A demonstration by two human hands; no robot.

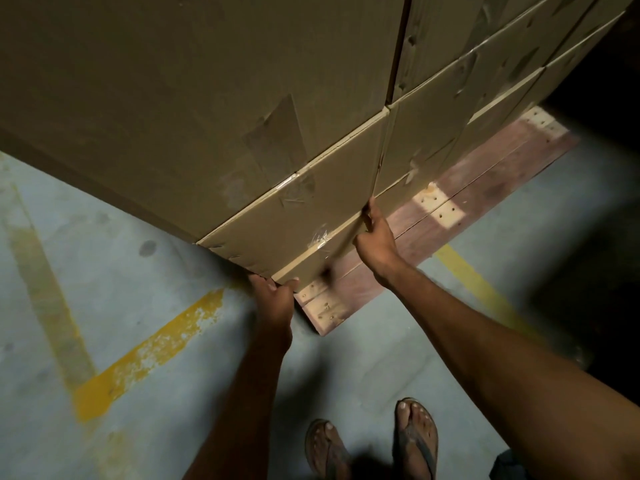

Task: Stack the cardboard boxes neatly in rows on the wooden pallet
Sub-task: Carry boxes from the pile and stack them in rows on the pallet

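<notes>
Step in hand: seating the corner box (pixel 311 209) into the front row, low in the stack on the wooden pallet (pixel 485 168). It sits at the pallet's near corner, its right edge against the neighbouring boxes (pixel 433 133).

Left hand (pixel 273 294) grasps the box's lower left corner, fingers curled under, thumb on the front face. Right hand (pixel 375 237) grips the right edge, fingertips in the seam. Both arms reach forward and down, nearly straight.

Next move, as I judge it: a square push inward until the faces line up, getting the fingers clear of the seam.
</notes>
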